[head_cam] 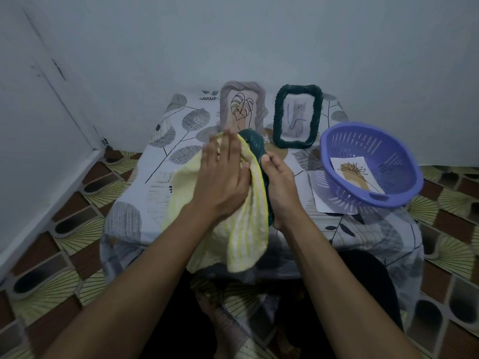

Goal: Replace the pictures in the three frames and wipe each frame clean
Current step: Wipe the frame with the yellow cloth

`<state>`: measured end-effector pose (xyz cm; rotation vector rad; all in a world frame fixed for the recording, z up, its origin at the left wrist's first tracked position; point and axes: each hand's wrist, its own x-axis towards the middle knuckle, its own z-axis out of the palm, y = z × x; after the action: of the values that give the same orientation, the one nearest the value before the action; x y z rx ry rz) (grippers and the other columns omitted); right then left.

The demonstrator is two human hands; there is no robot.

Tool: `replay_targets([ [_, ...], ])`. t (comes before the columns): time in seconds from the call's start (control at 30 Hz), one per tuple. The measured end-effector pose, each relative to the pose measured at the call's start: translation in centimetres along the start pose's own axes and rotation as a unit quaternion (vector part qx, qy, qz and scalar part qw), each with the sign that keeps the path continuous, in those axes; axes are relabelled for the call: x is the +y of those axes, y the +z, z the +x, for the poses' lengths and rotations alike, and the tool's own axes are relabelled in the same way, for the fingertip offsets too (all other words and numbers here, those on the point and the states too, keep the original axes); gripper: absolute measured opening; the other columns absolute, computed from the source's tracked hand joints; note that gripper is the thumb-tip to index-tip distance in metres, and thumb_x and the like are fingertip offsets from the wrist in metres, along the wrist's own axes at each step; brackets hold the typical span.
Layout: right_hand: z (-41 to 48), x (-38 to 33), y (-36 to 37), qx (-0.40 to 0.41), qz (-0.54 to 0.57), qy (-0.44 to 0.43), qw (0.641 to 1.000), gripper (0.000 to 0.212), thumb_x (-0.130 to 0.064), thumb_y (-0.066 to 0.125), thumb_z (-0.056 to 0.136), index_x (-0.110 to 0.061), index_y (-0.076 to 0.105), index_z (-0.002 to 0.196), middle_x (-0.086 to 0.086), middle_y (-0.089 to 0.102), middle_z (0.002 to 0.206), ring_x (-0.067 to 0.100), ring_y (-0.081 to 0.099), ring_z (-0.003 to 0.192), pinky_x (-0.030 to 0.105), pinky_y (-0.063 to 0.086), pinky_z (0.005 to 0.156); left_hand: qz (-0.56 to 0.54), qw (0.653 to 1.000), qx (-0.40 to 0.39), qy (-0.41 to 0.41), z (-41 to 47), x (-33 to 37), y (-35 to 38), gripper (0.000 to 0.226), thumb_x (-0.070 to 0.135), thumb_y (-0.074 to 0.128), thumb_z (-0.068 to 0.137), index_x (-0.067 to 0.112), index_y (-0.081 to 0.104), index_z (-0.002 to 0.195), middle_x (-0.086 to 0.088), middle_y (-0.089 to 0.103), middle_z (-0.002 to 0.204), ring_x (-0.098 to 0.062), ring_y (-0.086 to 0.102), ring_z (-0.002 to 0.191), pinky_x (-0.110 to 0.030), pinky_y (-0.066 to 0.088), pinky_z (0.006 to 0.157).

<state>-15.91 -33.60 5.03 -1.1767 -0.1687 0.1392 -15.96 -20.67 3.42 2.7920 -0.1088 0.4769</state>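
My right hand grips the edge of a dark green woven frame, held upright and edge-on over the table. My left hand lies flat with fingers spread, pressing a yellow striped cloth against the frame's face. The cloth hides most of that frame. At the back, a grey-pink frame with a leaf drawing leans on the wall. Beside it stands a second dark green frame holding a faint cat picture.
A purple plastic colander sits at the table's right with a plant picture inside and a white sheet under it. The small table carries a leaf-print cloth. White walls close the back and left; patterned floor surrounds.
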Motion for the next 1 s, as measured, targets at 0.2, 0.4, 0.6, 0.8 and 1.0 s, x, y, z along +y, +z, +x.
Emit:
replay_targets([
  [0.2,0.7,-0.1,-2.8,0.018,-0.049,-0.001,0.999,0.025,-0.014,0.044,0.106,-0.005,0.063,0.120,0.008,0.071,0.110,0.016,0.067,0.098,0.029,0.053,0.088,0.045,0.980,-0.052,0.189,-4.6,-1.9,2.1,0.068,0.051,0.013,0.103,0.020,-0.012,0.158,0.003,-0.017,0.165,-0.022,-0.017,0.152,-0.050,0.001,0.124],
  [0.4,1.0,0.2,-4.5,-0.022,-0.044,0.089,0.995,0.031,-0.018,0.045,0.106,-0.008,0.059,0.131,0.012,0.071,0.119,0.026,0.068,0.103,0.041,0.054,0.094,-0.166,0.985,-0.028,0.040,-3.4,-5.0,1.3,0.076,0.051,0.028,0.103,0.019,-0.015,0.156,0.002,-0.018,0.164,-0.007,-0.018,0.150,-0.019,-0.006,0.120],
  [0.6,1.2,-1.5,-4.7,-0.108,-0.087,0.156,0.978,0.024,-0.023,0.048,0.105,-0.016,0.068,0.116,0.011,0.074,0.111,0.028,0.070,0.094,0.038,0.058,0.085,-0.210,0.975,0.000,-0.075,-1.2,-4.0,-1.2,0.034,0.041,0.046,0.103,0.012,0.062,0.096,0.001,0.066,0.089,-0.022,0.061,0.088,-0.029,0.037,0.064],
  [0.8,1.0,-2.0,-5.3,-0.007,0.103,0.200,0.974,0.056,-0.047,0.047,0.098,0.002,0.066,0.120,0.024,0.070,0.112,0.036,0.069,0.096,0.044,0.057,0.090,-0.283,0.920,0.108,-0.250,-1.4,-2.8,-0.7,0.054,0.049,0.034,0.105,0.012,0.047,0.067,-0.003,0.053,0.067,-0.025,0.052,0.068,-0.037,0.037,0.062],
  [1.0,0.1,0.2,-4.1,0.088,0.136,0.133,0.978,0.057,-0.060,0.043,0.099,-0.016,0.066,0.125,0.014,0.069,0.125,0.036,0.066,0.114,0.058,0.048,0.102,-0.326,0.889,0.130,-0.293,-2.0,-1.5,0.6,0.048,0.053,0.040,0.100,0.013,0.056,0.079,-0.004,0.063,0.080,-0.033,0.062,0.087,-0.043,0.048,0.077],
])
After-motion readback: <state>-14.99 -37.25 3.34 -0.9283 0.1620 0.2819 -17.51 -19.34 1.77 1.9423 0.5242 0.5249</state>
